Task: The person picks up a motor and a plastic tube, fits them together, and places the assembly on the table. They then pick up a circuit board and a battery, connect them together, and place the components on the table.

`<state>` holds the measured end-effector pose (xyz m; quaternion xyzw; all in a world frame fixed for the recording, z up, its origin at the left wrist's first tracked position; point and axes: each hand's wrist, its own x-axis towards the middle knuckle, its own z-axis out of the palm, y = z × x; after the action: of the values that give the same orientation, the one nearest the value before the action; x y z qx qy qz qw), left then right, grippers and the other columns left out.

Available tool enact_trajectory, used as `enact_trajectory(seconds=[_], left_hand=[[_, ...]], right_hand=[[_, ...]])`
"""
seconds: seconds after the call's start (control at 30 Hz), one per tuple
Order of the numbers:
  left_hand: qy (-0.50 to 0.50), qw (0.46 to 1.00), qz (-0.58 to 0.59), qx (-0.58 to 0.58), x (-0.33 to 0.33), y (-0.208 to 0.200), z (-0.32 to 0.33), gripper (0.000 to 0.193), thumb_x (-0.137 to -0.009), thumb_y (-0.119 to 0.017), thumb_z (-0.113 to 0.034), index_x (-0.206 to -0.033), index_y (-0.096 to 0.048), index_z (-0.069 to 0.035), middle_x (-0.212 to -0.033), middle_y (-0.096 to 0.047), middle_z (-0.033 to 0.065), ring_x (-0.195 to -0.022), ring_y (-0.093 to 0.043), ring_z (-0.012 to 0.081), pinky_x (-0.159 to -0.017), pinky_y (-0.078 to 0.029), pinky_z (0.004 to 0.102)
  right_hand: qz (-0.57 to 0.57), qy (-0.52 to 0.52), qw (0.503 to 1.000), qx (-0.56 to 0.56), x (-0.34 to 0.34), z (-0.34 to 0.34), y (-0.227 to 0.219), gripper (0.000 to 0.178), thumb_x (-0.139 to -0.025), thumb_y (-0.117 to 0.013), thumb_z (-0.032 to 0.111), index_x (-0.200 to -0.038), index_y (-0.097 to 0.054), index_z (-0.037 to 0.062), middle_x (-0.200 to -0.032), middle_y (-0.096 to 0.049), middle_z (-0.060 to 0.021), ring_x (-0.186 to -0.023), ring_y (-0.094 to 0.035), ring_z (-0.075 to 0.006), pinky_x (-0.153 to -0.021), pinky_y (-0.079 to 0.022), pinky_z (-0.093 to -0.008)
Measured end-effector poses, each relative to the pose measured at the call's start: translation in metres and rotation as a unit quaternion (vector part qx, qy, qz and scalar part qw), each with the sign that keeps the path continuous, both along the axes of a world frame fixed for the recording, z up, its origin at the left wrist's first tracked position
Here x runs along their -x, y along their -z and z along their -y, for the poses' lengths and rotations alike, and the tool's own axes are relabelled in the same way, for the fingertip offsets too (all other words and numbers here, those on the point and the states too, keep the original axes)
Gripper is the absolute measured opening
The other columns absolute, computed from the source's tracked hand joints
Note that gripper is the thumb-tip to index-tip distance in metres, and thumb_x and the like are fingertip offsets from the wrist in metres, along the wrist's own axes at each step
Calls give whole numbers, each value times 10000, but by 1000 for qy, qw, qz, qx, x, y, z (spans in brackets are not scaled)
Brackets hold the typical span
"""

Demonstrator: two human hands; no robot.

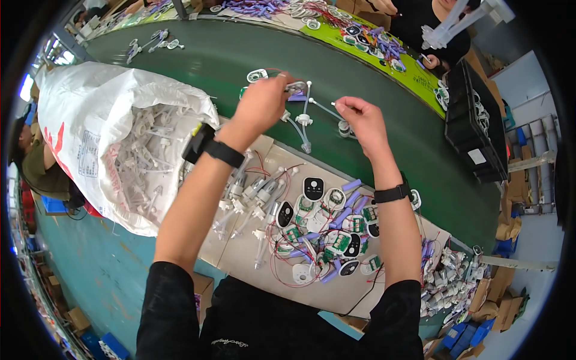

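Over the green conveyor belt, my left hand (pixel 264 105) is closed, its fingertips at a white and grey rounded part (pixel 295 88). A purple cylindrical battery (pixel 297 96) shows just below those fingers. My right hand (pixel 365 123) is pinched, with a small white tip (pixel 334 104) poking out between thumb and forefinger. Between the hands lie clear plastic tubes with white fittings (pixel 305 120). A small round metallic part (pixel 344 127) sits under my right fingers. Left of my left hand, a white oval housing (pixel 257 75) rests on the belt.
A white woven sack (pixel 78 132) full of tube assemblies lies open at left. Circuit boards, wires and batteries are heaped on the near table (pixel 240 264). A black crate (pixel 465 132) stands at right. Across the belt (pixel 240 48), a co-worker's hand (pixel 430 62) is near more parts.
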<state>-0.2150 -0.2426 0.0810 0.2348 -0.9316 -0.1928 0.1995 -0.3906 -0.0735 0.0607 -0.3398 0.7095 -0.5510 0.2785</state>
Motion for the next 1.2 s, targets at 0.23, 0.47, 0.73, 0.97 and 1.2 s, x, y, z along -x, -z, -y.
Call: enact_trajectory(seconds=[0.23,0.47,0.73,0.97,1.2], left_hand=[[125,990,-46,-47,27,-14,-6,272,-864,-688,-102,-1128,-702,-33,-930,-707,195,-851,-682,348,-768,-533,401],[32,867,-203,-454,38,18,-22,329,-964,-650,-131,-1231,-631,60,-981,-731,95,-871,-708,139,-769,-589,257],[-15,755,-272,-596,42,29,-31,383,-977,-629,-124,-1290,-559,85,-1094,-684,139,-890,-716,181,-795,-612,233],[-8,752,-287,-594,44,38,-34,394,-977,-634,-132,-1297,-560,86,-1110,-681,136,-896,-708,170,-804,-609,239],[2,752,-305,-584,45,39,-37,380,-971,-633,-115,-1293,-577,80,-1070,-687,118,-884,-697,146,-786,-608,240]], right_hand=[[-99,40,990,94,-6,9,-2,144,-904,-711,108,-995,-730,-2,-1020,-685,-1,-727,-558,-50,-655,-461,-215],[-115,46,987,101,-6,20,10,155,-879,-738,135,-997,-756,37,-1103,-684,-20,-843,-587,-85,-723,-493,-264],[-230,82,968,54,-10,23,19,160,-874,-734,160,-986,-759,48,-1262,-618,-37,-883,-661,-158,-687,-535,-292],[-232,77,968,54,-15,25,14,154,-870,-721,133,-991,-758,44,-1288,-626,-36,-908,-676,-175,-765,-544,-301],[-251,77,964,40,-19,25,6,152,-860,-719,121,-986,-760,47,-1273,-641,-35,-898,-681,-184,-787,-541,-303]])
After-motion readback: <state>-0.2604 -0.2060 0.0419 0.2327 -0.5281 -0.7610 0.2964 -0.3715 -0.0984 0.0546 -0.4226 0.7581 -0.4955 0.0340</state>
